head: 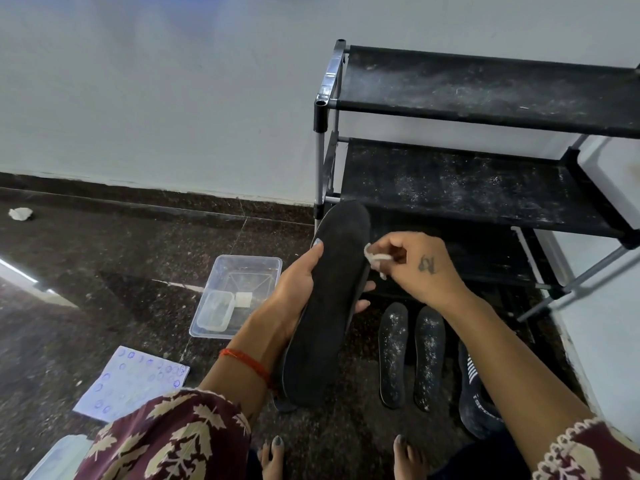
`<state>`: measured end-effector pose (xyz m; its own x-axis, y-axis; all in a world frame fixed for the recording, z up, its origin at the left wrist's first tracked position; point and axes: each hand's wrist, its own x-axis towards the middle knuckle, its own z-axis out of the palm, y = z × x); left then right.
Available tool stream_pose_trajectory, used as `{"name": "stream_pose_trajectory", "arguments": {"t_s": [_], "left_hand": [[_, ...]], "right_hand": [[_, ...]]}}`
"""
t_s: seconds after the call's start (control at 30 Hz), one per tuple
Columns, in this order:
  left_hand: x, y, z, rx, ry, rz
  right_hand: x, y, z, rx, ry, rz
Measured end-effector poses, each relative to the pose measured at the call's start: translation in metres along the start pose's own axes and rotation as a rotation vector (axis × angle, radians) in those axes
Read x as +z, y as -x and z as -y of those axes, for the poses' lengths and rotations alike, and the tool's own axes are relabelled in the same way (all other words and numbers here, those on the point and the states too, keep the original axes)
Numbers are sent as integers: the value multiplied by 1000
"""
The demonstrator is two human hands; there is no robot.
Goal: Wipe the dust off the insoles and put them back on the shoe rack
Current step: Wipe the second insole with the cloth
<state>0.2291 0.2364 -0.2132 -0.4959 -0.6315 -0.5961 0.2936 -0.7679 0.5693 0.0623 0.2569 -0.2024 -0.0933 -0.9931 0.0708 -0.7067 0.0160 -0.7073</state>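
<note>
We grip a black insole [329, 299] in our left hand [298, 289], thumb along its edge and fingers curled behind, while our right hand [415, 265] pinches a white wipe [375, 258] against its right edge, with 2 dusty insoles [410, 355] on the floor just below that hand and the shoe rack [467, 181] beyond both.

The held insole [329, 306] is plain black; two insoles on the floor [412, 355] are black, speckled white. The sleeve [166, 434] is maroon with cream leaves, the wrist thread [247, 360] red.
</note>
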Motion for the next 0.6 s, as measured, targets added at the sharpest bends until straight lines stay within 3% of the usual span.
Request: {"name": "stream_pose_trajectory", "arguments": {"t_s": [0.1,0.2,0.27,0.4,0.47,0.6], "left_hand": [[0,0,0,3,-1,-13],[1,0,0,12,11,-13],[2,0,0,7,1,4],[0,-1,1,-1,-12,9],[-2,-3,0,-1,-16,9],[-4,-6,1,-13,-50,23]], "right_hand": [[-12,5,4,66,-84,162],[-12,6,4,63,-138,-91],[-7,3,4,54,-107,-140],[-5,3,-2,202,-70,110],[-9,3,-3,258,-101,80],[-14,1,2,337,-559,-140]]}}
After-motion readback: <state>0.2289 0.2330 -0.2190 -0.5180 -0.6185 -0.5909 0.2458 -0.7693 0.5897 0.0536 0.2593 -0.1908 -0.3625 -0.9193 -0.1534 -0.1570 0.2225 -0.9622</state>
